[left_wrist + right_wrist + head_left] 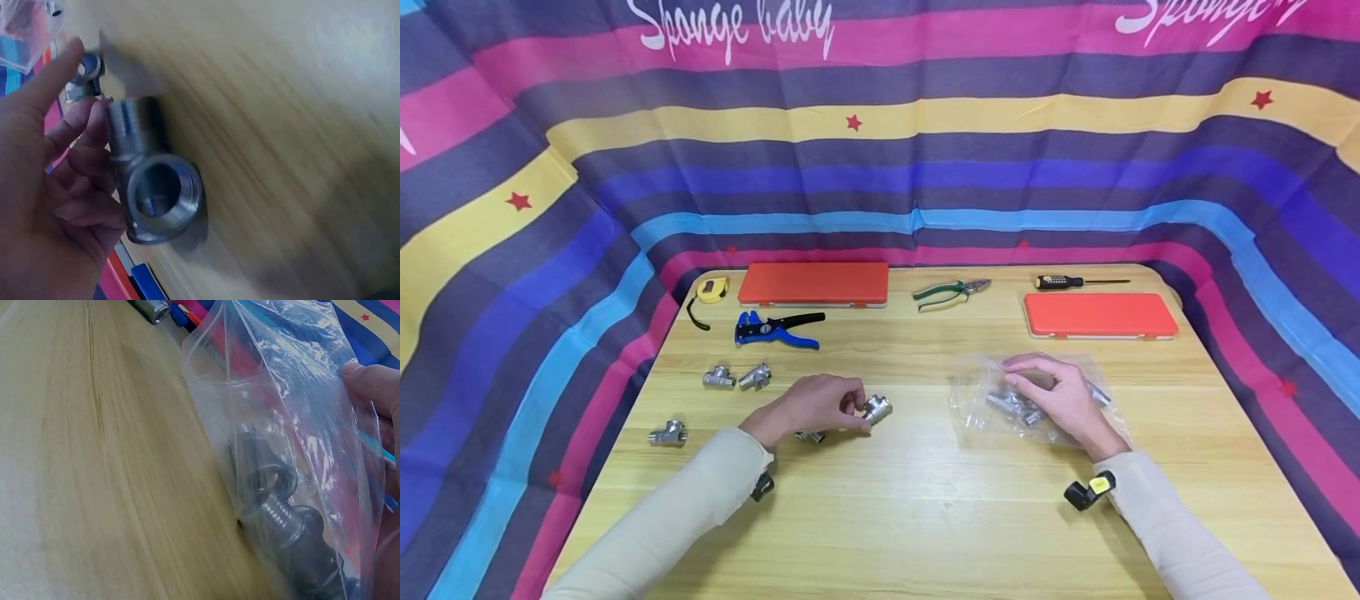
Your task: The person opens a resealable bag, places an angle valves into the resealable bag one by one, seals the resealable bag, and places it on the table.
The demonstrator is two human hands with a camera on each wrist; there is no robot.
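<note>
My left hand (820, 408) pinches a metal threaded tee fitting (877, 408) between its thumb and fingertips, close over the table. Under that hand, another tee fitting (810, 436) is partly hidden in the head view; it shows large in the left wrist view as a tee fitting (134, 159) with its round mouth upward. My right hand (1060, 400) grips the edge of a clear plastic bag (970, 392), thumb on the film in the right wrist view. Several metal fittings (300, 540) lie inside the bag, seen through the plastic.
Three more tee fittings (668, 434) lie at the table's left. Behind them are blue wire strippers (775, 330) and a yellow tape measure (712, 289). Two red cases (812, 283), green-handled pliers (951, 292) and a screwdriver (1060, 282) line the back, before a striped cloth (880, 183).
</note>
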